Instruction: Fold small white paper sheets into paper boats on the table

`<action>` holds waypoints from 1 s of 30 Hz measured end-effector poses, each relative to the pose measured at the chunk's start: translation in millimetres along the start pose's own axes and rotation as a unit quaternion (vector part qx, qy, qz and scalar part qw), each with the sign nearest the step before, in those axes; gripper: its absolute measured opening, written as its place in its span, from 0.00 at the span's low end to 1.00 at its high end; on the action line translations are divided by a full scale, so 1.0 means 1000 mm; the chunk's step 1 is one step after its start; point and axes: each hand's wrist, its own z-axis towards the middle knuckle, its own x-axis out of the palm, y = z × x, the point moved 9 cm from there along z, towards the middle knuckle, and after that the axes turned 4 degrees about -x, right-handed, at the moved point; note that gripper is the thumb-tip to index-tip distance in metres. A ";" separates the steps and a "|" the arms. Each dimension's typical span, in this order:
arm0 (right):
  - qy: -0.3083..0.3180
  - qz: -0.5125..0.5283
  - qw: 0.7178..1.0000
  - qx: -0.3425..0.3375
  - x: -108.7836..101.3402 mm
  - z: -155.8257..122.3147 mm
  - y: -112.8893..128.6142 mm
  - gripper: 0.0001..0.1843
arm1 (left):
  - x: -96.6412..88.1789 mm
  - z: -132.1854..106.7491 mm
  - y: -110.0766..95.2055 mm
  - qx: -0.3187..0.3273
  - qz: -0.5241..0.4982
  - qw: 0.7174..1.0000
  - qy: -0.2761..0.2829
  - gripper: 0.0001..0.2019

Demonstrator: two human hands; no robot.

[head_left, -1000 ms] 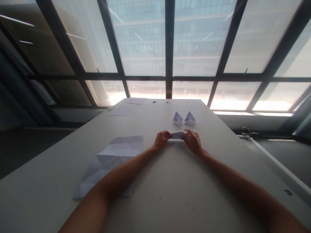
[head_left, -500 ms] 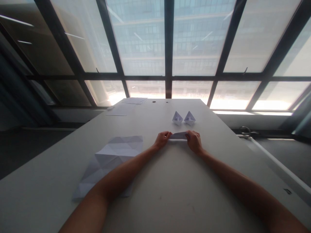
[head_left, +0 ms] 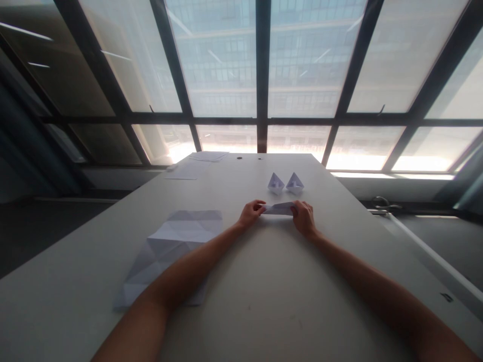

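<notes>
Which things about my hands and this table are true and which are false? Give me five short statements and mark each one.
1. The left hand and right hand are at opposite ends of a folded paper. True.

2. Three paper boats stand beyond the hands. False: there are two paper boats.

3. The creased paper sheet is partly hidden by the right forearm. False: the left forearm hides part of it.

4. Paper sheets lie at the table's far left. True.

5. The tabletop is black. False: it is white.
</notes>
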 end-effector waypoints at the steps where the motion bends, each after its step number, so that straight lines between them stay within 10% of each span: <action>1: 0.000 0.000 1.000 -0.001 0.000 0.000 0.000 0.10 | 0.001 0.000 -0.001 0.009 0.006 1.000 0.002 0.18; 30: 0.010 -0.030 0.999 0.014 0.001 -0.002 0.000 0.10 | 0.025 -0.008 -0.010 0.092 0.169 0.979 0.070 0.06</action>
